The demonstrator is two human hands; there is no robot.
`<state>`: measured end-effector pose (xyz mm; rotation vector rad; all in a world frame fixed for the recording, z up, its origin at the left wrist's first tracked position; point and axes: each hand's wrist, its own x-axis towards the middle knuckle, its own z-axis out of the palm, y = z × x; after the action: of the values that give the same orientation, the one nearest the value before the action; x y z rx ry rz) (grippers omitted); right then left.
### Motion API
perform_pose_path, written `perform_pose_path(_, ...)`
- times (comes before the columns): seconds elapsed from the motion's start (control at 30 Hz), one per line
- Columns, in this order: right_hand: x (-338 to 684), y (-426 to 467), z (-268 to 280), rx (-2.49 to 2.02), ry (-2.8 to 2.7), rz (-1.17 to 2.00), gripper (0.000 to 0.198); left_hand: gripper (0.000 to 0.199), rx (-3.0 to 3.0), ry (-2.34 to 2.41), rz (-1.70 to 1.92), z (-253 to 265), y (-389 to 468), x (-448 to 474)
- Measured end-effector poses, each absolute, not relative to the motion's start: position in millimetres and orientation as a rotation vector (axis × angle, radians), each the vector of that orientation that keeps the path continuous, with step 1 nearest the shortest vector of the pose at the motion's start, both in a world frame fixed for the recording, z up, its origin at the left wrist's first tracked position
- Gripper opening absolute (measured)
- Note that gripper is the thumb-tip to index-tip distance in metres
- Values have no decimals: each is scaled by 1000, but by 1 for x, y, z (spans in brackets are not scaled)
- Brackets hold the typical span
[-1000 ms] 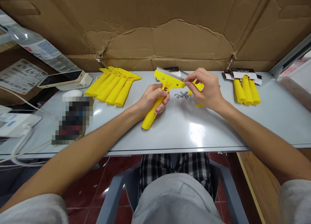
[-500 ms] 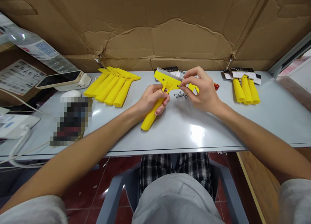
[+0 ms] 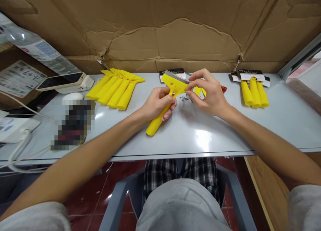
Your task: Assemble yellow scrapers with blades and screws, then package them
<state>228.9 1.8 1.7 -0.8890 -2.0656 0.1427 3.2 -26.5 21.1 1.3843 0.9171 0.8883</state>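
Observation:
My left hand [image 3: 160,104] is wrapped round the handle of a yellow scraper [image 3: 155,123]. The scraper is tilted, its wide head up and to the right, with a metal blade [image 3: 177,76] along the top edge. At the right end of the head, my right hand [image 3: 207,92] pinches with thumb and fingertips at a small dark metal fastener [image 3: 185,90]; the fingers partly hide it. Another fastener [image 3: 172,84] sits in the left part of the head. Just below, a scatter of small metal fasteners [image 3: 185,98] lies on the table.
Several yellow scraper handles [image 3: 117,90] lie in a row on the left. Yellow scrapers with black-and-white cards [image 3: 254,90] lie on the right. A phone [image 3: 61,81], a white mouse [image 3: 72,97] and cables are at the left. Cardboard [image 3: 160,40] stands behind the table [image 3: 225,137].
The scraper and my left hand have shifted slightly to the right. My right fingers stay pinched at the head's right end.

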Motion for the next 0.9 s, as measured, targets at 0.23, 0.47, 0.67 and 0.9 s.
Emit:
perform_pose_path(0.23,229,0,4,-917,-2079,175,33,30,1424,938,885,22,-28,5)
perform_pose_path(0.47,228,-1,6,-945,-2070,263,35,28,1437,943,896,22,-27,5)
perform_pose_path(0.67,229,-1,8,-991,-2030,342,34,26,1325,912,865,20,-28,5)
perform_pose_path(0.9,226,1,7,-1158,-1901,478,42,19,1294,908,839,13,-24,4)
